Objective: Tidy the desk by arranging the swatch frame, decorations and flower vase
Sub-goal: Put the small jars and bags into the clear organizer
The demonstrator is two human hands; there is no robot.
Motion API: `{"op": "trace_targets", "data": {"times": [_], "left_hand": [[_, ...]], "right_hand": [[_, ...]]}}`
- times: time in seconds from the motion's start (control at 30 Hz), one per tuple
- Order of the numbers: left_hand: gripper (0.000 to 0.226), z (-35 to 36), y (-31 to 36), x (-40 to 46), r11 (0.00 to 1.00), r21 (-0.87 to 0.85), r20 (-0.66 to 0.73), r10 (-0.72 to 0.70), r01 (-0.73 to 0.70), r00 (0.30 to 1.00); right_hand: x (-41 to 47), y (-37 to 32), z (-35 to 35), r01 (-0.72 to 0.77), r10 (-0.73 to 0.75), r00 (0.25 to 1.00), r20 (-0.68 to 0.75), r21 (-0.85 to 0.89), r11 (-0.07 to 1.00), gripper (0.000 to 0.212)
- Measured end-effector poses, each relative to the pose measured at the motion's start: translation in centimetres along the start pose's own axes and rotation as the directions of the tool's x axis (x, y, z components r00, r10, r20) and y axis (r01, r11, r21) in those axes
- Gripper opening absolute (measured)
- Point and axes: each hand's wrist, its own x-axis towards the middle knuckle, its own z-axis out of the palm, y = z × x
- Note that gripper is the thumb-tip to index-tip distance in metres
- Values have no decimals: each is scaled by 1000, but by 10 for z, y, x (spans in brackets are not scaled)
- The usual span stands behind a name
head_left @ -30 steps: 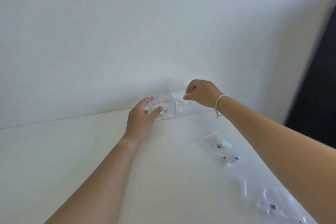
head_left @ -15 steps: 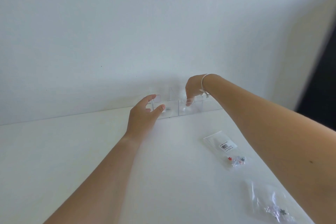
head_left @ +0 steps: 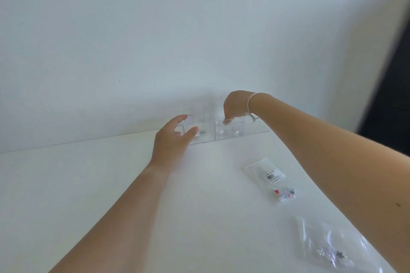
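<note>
Decorations [head_left: 286, 194], small red, grey and clear charms, lie sealed in a labelled plastic packet on the white desk [head_left: 88, 184] near the right forearm; a second clear bag [head_left: 332, 250] of similar charms sits nearer still, at the lower right. Neither is being touched.

Farther out, the left hand [head_left: 170, 142] is spread wide, thumb against the front of the clear acrylic organizer [head_left: 230, 132] that stands at the wall, forefinger over its left rim, steadying it and not closed around it. The right hand [head_left: 236, 106] hangs over the middle compartment with its fingertips bunched and dipping past the rim; whether they pinch a charm I cannot tell. A few small pieces already lie on the compartment floors.

To do this step well, I judge the left hand should brace the light box against the wall while the right lowers close to the floor before letting go, so nothing bounces into the neighbouring cell.

Compared with a second ago, the right hand has risen from a fist beside the box and turned fingers-down into it; the left hand has barely moved.
</note>
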Motion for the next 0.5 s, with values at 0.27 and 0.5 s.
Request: {"op": "trace_targets", "data": {"times": [0.27,0.5], "left_hand": [[45,-2,4,-5,1000,26,3,1,-1,1000],[26,16,37,-51,910,298,-199,355,-289,913]], "right_hand": [[-92,34,23,312,8,854,-520,526,792,6],[-179,55,56,202,-249,968,37,476,856,11]]}}
